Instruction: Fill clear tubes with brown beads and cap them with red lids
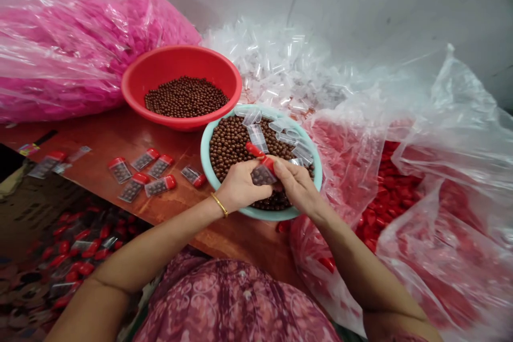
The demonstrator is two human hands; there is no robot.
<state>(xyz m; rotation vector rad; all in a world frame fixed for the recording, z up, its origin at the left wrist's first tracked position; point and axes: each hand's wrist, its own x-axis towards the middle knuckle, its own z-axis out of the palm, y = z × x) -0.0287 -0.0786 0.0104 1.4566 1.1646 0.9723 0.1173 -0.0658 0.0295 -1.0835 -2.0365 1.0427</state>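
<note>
Over a light blue basin (206,157), my two hands meet at one small clear plastic box (263,175) filled with brown balls. My left hand (240,184) grips its body from the left, thumb across the lower part. My right hand (295,181) has its fingers closed at the red cap (267,162), whose lid stands flipped up. Below them the basin holds brown balls (228,144), with several clear empty boxes (257,138) lying on top at the back and right.
Several filled red-capped boxes (158,186) lie on the table (188,208) at left; more fill a carton below. Behind stands a red basin (130,83) of brown balls. A bag of pink pieces (80,37), clear boxes (280,53) and a bag of red caps (385,192) surround it.
</note>
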